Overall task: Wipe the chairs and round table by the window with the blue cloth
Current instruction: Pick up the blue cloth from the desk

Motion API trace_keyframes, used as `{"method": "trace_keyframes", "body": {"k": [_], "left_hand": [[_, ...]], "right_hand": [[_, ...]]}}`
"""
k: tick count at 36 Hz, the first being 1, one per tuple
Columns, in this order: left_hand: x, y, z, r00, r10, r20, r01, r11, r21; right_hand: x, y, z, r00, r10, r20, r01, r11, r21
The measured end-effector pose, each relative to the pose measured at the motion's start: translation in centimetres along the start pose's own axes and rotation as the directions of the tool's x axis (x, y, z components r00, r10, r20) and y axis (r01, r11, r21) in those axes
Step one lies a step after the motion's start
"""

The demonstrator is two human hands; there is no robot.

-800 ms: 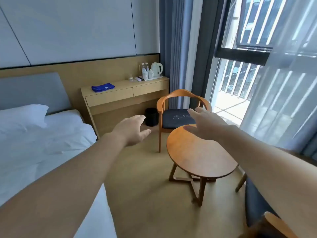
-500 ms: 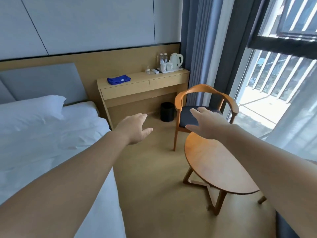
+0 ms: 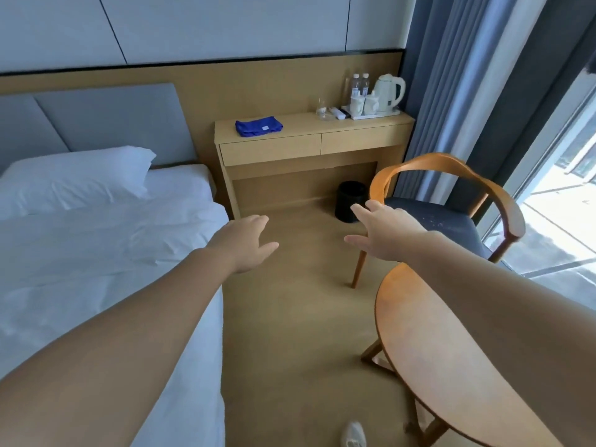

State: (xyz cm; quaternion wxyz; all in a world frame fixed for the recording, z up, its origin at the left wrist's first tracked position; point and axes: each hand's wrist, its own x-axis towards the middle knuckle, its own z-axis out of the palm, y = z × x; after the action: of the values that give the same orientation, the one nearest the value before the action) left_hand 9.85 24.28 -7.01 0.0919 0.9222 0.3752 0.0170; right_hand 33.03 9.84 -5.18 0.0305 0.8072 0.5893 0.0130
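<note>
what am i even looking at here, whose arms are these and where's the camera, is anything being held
This is no machine: a person wears one wide-angle camera on the head, so you see their own two bare arms reaching forward into a hotel-style room. The left hand and right hand are both open and hold nothing. The blue cloth lies folded on the wooden desk by the far wall, along with a kettle, cups and water bottles. To the right stand a wooden chair with a dark seat and, nearer, the round table, bare where visible. A bed fills the left side.
</note>
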Motion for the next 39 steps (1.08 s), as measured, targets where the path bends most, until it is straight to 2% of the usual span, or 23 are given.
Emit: {"method": "trace_keyframes", "body": {"k": [11,21,29,39], "left_hand": [[9.8,0.8,-0.7,0.989,-0.147,-0.029,0.147,0.989,-0.021],[15.3,-0.6,-0.8,0.974,-0.227,-0.019,0.227,0.973,-0.033],[21.0,-5.7,-0.5,0.970,-0.243,0.001,0.243,0.969,-0.048],[32.0,-15.0,-2.0,0.987,-0.164,0.001,0.163,0.985,-0.062]], "right_hand": [[12.0,5.8,1.3,0.991,-0.117,0.061,0.117,0.993,0.014],[20.7,5.8,2.6,0.969,-0.218,0.119,0.216,0.976,0.030],[28.0,4.1,3.6,0.964,-0.232,0.133,0.232,0.973,0.011],[40.6,1.0,2.8,0.978,-0.158,0.137,0.159,0.987,0.004]]}}
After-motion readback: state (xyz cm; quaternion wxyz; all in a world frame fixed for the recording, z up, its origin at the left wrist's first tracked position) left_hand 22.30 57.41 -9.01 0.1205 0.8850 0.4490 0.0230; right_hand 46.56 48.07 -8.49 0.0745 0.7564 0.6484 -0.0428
